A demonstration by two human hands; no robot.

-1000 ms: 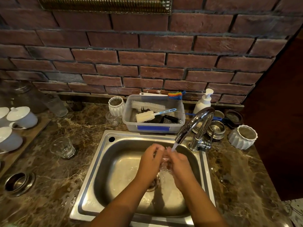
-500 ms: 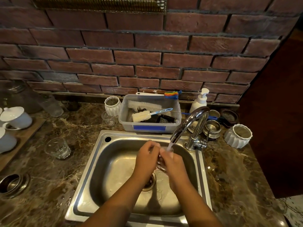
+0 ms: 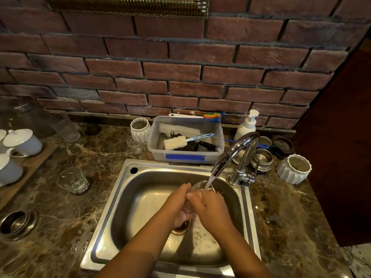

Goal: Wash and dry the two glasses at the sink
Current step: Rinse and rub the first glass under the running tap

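Shifted small clear drinking glass [image 3: 200,186] slightly under running chrome tap [image 3: 235,150], gripped by left hand [image 3: 177,203] and right hand [image 3: 212,211]; first wash underway, faceted clear glass [image 3: 72,180] on brown marble surface [image 3: 60,227] likely unwashed, drying pending.

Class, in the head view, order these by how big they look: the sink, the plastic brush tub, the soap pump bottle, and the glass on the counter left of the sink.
1. sink
2. plastic brush tub
3. counter glass and soap pump bottle: these look alike, and the bottle stands farther back, so they are left unranked.
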